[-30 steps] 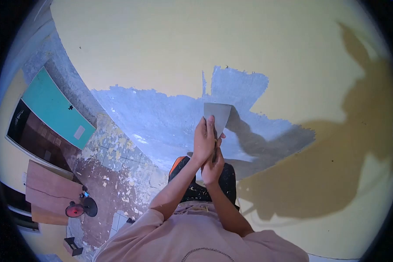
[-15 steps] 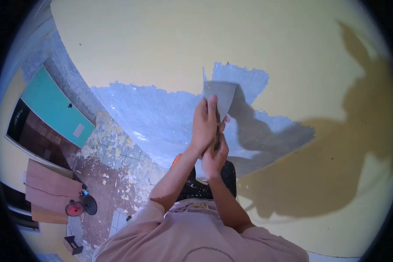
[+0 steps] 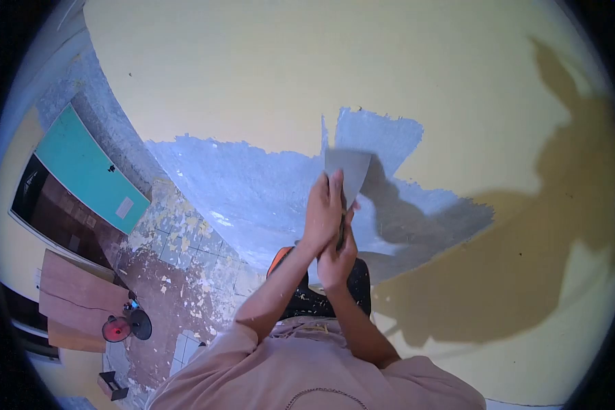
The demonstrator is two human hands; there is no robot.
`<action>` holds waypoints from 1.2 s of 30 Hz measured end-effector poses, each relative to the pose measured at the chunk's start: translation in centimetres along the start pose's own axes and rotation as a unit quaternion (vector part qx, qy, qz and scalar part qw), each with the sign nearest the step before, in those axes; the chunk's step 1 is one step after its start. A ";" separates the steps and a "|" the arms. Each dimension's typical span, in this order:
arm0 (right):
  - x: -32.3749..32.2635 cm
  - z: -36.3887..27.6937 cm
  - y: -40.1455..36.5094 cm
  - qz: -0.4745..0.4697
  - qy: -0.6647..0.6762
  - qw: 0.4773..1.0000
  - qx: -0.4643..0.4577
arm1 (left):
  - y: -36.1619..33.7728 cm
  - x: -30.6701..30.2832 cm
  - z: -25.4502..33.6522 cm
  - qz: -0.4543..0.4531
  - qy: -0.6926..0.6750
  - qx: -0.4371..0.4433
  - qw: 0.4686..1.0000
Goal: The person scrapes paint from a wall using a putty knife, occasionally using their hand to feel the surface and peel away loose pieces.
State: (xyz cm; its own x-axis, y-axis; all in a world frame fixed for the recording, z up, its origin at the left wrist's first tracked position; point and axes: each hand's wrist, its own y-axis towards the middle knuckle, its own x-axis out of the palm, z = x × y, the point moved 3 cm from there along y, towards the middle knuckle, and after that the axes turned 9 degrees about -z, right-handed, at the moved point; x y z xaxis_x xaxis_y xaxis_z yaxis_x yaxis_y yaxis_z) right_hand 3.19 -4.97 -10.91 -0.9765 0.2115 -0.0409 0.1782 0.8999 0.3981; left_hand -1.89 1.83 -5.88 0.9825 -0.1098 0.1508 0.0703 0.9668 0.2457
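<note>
We have our left hand (image 3: 325, 210) closed on the scraper (image 3: 350, 166) low on its blade, fingertips against the metal, while the grip of our right hand (image 3: 338, 261), just below and touching the left, is closed round the handle, which is mostly hidden. The scraper points up the wall (image 3: 253, 75), its blade over the bare grey patch (image 3: 253, 171), below the yellow paint; down to our left, paint flakes (image 3: 184, 225) litter the floor (image 3: 147, 280) near a fan (image 3: 117, 329).
</note>
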 end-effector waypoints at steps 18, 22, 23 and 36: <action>-1.2 1.7 -0.9 -0.029 0.019 0.998 0.045 | -0.8 1.4 0.6 -0.013 -0.058 -0.040 0.997; -0.7 1.5 0.1 -0.008 0.043 0.999 0.020 | 0.0 1.3 1.4 -0.002 -0.052 -0.024 0.998; -0.6 0.9 0.4 -0.015 0.043 0.998 0.035 | 0.1 1.5 1.9 -0.002 -0.054 -0.025 0.998; -0.6 -3.1 1.8 -0.042 0.036 0.995 0.085 | 1.6 1.0 5.5 0.000 -0.023 0.037 0.999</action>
State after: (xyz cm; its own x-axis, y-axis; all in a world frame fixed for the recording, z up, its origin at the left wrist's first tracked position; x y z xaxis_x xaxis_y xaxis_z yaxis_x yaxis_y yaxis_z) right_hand 3.68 -4.66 -7.31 -0.9939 0.1101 0.0001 0.1071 0.9662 0.2343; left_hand -1.76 1.96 -0.08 0.9731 -0.1230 0.1949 0.0564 0.9470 0.3161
